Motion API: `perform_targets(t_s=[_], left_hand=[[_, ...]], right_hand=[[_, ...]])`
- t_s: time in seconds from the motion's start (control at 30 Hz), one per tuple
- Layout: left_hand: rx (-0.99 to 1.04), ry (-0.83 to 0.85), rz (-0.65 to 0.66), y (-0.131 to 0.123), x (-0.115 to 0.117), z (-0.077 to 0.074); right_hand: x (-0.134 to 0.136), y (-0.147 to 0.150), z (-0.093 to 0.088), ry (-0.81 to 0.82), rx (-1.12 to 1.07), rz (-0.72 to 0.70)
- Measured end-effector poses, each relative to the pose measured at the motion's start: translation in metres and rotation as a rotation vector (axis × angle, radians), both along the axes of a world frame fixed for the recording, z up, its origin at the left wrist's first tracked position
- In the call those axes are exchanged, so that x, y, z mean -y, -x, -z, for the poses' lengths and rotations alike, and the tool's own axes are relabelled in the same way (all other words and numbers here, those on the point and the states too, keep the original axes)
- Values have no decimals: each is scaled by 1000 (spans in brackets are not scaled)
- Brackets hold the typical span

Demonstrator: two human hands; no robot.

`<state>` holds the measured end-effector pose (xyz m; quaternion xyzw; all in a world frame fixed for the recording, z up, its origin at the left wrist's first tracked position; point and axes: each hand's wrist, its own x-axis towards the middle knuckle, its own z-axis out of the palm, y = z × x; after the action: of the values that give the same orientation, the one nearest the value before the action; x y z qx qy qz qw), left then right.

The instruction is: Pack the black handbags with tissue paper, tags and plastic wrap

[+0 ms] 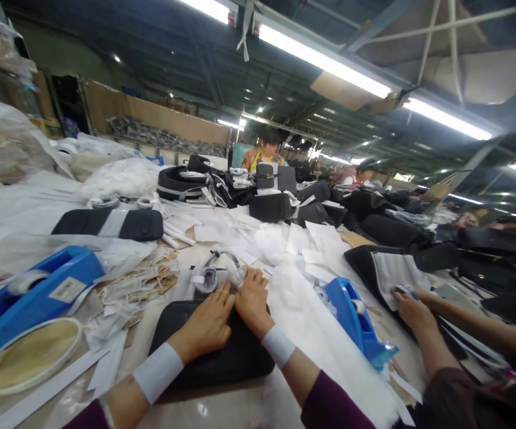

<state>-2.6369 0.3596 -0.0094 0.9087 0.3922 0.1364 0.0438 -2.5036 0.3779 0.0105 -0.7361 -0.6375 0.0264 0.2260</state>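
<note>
A black bag (215,364) lies flat in front of me, its top edge pointing away. At that edge, a strap or handle (205,277) is wrapped in clear film and white padding. My left hand (208,319) rests on the bag with its fingers stretched toward the wrapped strap. Beside it, my right hand (253,301) has its fingers bent round the right end of the wrapped strap; the fingertips are partly hidden. Both wrists wear pale bands.
Blue tape dispensers (77,268) stand left and right. White foam sheet (302,310) lies right of the bag. Paper scraps, silica-like packets and a round tan-filled dish (30,357) lie around. At right, a co-worker's hands (414,310) work on another black bag (365,268). More bags are piled behind.
</note>
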Motion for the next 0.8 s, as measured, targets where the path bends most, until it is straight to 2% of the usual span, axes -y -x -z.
perform_targets(t_s=[0.2, 0.5, 0.7, 0.8], left_hand=[[55, 106, -59, 0, -6, 5], [99, 192, -72, 5, -15, 9], [132, 128, -97, 2, -12, 9], [164, 129, -111, -2, -11, 9]], right_hand=[[-6, -2, 6, -98, 3, -15], [-21, -12, 28, -261, -217, -143], [-24, -19, 19, -123, -525, -202], [-22, -20, 14, -54, -578, -217]])
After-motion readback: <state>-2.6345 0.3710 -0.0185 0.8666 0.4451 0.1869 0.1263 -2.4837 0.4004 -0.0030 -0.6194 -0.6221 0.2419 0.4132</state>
